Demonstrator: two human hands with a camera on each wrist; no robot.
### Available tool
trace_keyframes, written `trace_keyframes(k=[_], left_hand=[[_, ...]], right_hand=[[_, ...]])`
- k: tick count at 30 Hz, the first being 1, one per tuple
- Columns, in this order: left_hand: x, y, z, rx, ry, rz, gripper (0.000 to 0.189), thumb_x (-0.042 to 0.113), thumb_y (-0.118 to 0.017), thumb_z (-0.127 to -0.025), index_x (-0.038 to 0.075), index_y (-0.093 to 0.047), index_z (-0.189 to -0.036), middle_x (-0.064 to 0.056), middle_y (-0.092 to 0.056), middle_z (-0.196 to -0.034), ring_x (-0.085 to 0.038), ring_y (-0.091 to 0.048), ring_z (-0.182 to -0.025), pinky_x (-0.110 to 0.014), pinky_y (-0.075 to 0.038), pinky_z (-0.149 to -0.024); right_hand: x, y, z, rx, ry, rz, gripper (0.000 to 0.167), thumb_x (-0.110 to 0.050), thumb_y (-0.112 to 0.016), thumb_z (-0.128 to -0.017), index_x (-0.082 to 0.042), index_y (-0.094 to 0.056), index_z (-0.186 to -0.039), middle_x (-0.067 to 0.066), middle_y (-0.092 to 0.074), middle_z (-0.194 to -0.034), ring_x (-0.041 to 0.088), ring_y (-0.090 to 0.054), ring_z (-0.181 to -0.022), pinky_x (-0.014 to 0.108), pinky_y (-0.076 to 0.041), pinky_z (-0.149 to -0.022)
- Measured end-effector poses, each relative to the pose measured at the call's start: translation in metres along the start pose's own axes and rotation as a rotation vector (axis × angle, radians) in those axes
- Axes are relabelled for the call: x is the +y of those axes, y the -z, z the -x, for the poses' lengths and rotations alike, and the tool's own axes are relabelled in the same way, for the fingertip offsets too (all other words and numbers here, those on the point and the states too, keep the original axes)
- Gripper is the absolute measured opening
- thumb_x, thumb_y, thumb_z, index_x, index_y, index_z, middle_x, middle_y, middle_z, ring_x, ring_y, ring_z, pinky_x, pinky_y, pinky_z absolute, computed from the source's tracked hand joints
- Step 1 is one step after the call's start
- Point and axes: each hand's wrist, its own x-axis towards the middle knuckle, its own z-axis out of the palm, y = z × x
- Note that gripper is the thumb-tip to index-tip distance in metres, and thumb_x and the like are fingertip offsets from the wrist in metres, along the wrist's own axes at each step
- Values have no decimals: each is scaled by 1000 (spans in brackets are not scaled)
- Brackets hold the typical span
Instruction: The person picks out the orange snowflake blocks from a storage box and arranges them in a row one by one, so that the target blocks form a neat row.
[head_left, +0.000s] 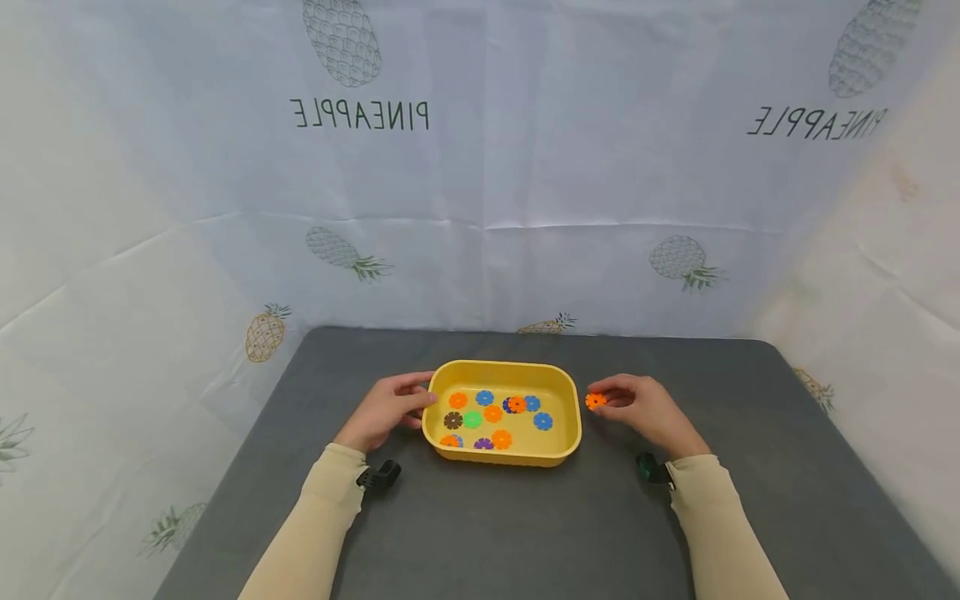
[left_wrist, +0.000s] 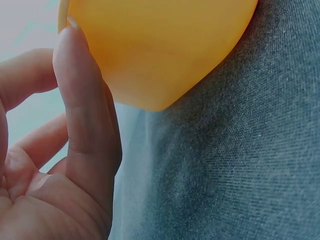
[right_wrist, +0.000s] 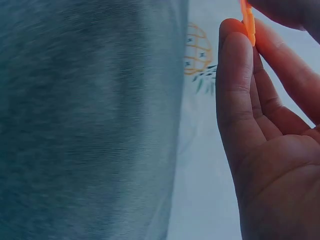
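A yellow plastic bin (head_left: pixel 525 457) stands on the dark table with several small notched interlocking discs inside. They are orange (head_left: pixel 502 439), blue (head_left: pixel 543 421), green (head_left: pixel 472 419), brown (head_left: pixel 453 420) and purple. At the bin's left end my left hand (head_left: pixel 384 410) holds the rim, the thumb (left_wrist: pixel 85 95) at its edge in the left wrist view. Just right of the bin, my right hand (head_left: pixel 643 408) pinches an orange interlocking disc (head_left: pixel 596 401) between thumb and fingertips. The right wrist view shows that disc (right_wrist: pixel 248 25) edge-on.
The grey table (head_left: pixel 487 533) reaches back to a white cloth (head_left: pixel 540 167) printed with pineapples, which hangs behind it and along both sides. Each wrist wears a black strap (head_left: pixel 380 475) below a cream sleeve (head_left: pixel 315 517).
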Motion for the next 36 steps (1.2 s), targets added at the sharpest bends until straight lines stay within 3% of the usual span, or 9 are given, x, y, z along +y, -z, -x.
trace_keyframes(k=[20,36], left_hand=[[-1,3,-3,-18,5,-5,61,24,-79,-100,13,-57,-157,-20,-70,-117,-24,-70,-89,-32,-66,-76],[2,1,0,-20,7,10,60,21,-77,-101,12,-57,-157,-16,-71,-115,-22,-70,-87,-31,-66,-74]], right_hand=[[14,-14,-8,-49,-61,90,32,-16,-81,-95,-11,-79,-126,7,-75,-119,18,-67,-97,39,-63,-89],[16,-16,-7,-49,-100,143,31,-18,-84,-94,-14,-79,-125,6,-71,-119,21,-64,-101,42,-61,-90]])
